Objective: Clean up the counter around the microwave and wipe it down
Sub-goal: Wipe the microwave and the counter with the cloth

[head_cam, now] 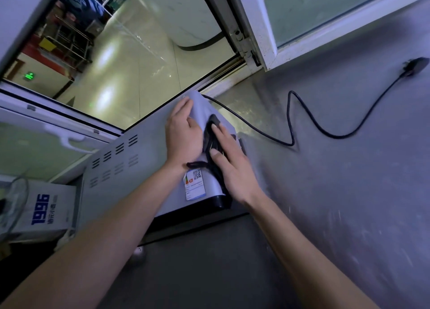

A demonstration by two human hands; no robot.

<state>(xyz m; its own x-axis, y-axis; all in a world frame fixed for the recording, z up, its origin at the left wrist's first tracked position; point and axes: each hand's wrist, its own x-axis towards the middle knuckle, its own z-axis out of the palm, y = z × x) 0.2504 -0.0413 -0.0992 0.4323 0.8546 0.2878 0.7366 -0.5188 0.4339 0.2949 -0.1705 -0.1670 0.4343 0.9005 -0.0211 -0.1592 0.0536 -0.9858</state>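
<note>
The white microwave [139,159] fills the centre, seen from above, with vent slots and a label sticker on its top. A dark cloth [209,143] lies on its right rear corner. My left hand [183,132] rests flat on the microwave top just left of the cloth, fingers reaching the rear corner. My right hand [232,166] presses on the cloth with straight fingers, and the thumb lies on the cloth too. The grey counter [349,180] spreads out to the right of the microwave.
A black power cord [290,122] snakes from the microwave's rear across the counter to its plug [414,66] at the far right. A white box marked 1996 [44,208] and a glass item [14,204] stand at the left. An open window frame [256,41] runs behind.
</note>
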